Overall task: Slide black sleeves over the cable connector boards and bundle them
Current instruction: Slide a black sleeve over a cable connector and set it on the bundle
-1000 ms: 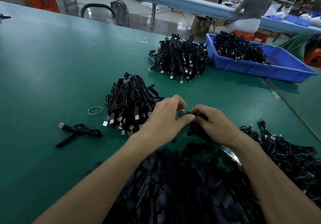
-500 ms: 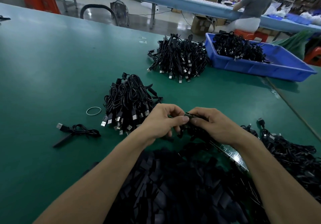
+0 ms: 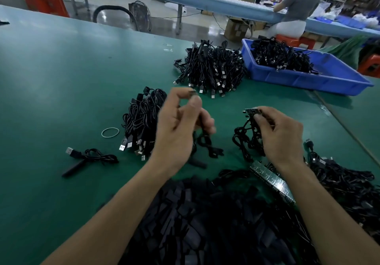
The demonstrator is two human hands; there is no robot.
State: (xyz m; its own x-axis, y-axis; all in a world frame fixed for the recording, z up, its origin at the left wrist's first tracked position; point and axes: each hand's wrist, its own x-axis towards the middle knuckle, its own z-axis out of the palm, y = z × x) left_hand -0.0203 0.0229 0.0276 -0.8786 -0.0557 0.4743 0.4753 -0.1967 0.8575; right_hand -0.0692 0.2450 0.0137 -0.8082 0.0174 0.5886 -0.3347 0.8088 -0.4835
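Above the green tabletop (image 3: 61, 69), left hand (image 3: 178, 129) pinches a small dark piece (image 3: 192, 92), too blurred to name. Right hand (image 3: 281, 135), well apart, pinches a connector board (image 3: 252, 111), its cable (image 3: 243, 141) dangling. Black sleeves pile (image 3: 195, 213) lies nearest the camera.

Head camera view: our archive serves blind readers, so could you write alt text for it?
Over a green table, a person's right hand pinches a bare connector board with its cable dangling, while the left hand, blurred, grips another black cable. A heap of black sleeves lies nearest; cable bundles and a blue bin lie beyond.
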